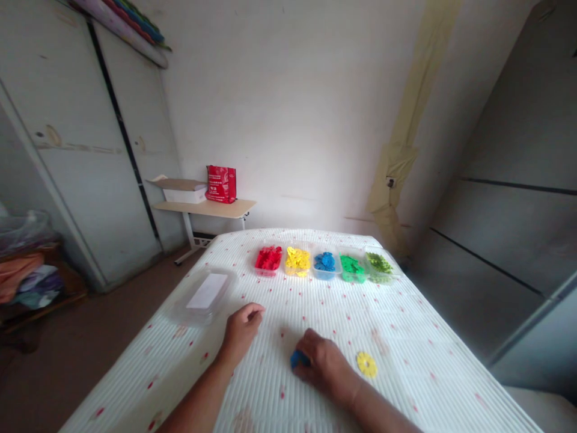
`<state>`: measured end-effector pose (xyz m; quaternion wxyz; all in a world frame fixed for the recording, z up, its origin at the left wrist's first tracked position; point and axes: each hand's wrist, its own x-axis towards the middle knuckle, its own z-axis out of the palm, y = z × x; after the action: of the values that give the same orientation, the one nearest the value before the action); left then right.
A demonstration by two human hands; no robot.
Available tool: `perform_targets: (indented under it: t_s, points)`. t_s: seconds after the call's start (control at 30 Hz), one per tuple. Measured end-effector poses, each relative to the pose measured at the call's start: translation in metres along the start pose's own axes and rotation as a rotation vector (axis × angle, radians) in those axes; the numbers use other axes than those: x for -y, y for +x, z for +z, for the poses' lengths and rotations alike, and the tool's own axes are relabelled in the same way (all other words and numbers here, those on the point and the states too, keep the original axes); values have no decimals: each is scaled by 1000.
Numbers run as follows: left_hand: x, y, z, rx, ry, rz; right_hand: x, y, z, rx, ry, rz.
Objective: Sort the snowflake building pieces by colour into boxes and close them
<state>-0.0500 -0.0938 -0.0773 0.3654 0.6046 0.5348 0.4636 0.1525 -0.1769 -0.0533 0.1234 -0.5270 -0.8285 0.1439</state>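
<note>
My right hand (322, 364) is low over the table, its fingers closed around a blue plastic piece (299, 359). Most of that piece is hidden by the fingers, so its full shape does not show. A flat yellow notched disc (366, 364) lies on the cloth just right of my right hand. My left hand (243, 329) rests near the middle of the table with its fingers curled together and nothing visible in them. Ahead stand clear boxes of small pieces: red pieces (268, 258), yellow pieces (297, 261), blue pieces (325, 263), green pieces (352, 266) and light green pieces (379, 263).
Clear plastic lids (183, 304) with a white paper (207, 291) lie left of my left hand. The table wears a white ribbed cloth (265, 397) with red spots. Behind it, a small desk (205, 208) holds a red bag (221, 184) and a box (184, 195).
</note>
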Motion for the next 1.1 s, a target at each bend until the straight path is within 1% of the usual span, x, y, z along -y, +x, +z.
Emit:
perform_targets:
  t_s: [0.07, 0.13, 0.23, 0.3, 0.33, 0.4, 0.47, 0.53, 0.63, 0.7, 0.73, 0.77, 0.83, 0.9, 0.97, 1.03, 1.1]
  points:
    - [1, 0, 1, 2, -1, 1, -15, 8, -3, -73, -3, 110]
    - [2, 1, 1, 3, 0, 2, -26, 14, -6, -144, 2, 187]
    - [2, 1, 1, 1, 1, 0, -34, 18, -9, -217, 73, 222]
    - [2, 1, 1, -2, 3, -1, -38, 18, -12, -218, 198, 218]
    - [2, 1, 1, -3, 4, 0, -40, 18, -14, -200, 286, 239]
    - [2, 1, 1, -5, 8, 1, -45, 21, -22, -155, 471, 326]
    - [2, 1, 2, -7, 9, 2, -53, 29, -34, -161, 587, 413]
    - [2, 1, 2, -8, 9, 4, -64, 44, -53, -241, 602, 442]
    - [3, 1, 1, -16, 19, 6, -81, 68, -85, -417, 570, 466]
    - [4, 1, 1, -17, 33, 14, -92, 75, -101, -550, 528, 504]
    - [5, 1, 1, -17, 37, 18, -97, 75, -106, -606, 498, 525]
    - [5, 1, 1, -12, 44, 22, -102, 72, -108, -647, 465, 541]
    - [5, 1, 0, -6, 71, 42, -113, 56, -106, -686, 398, 559]
    - [4, 0, 1, 15, 128, 90, -126, 31, -98, -694, 334, 566]
    - [0, -2, 4, 66, 230, 147, -143, 2, -87, -716, 238, 602]
    - [-7, -7, 12, 130, 348, 184, -163, -27, -77, -719, -18, 678]
    - [-17, -13, 24, 192, 457, 232, -181, -50, -70, -657, -127, 762]
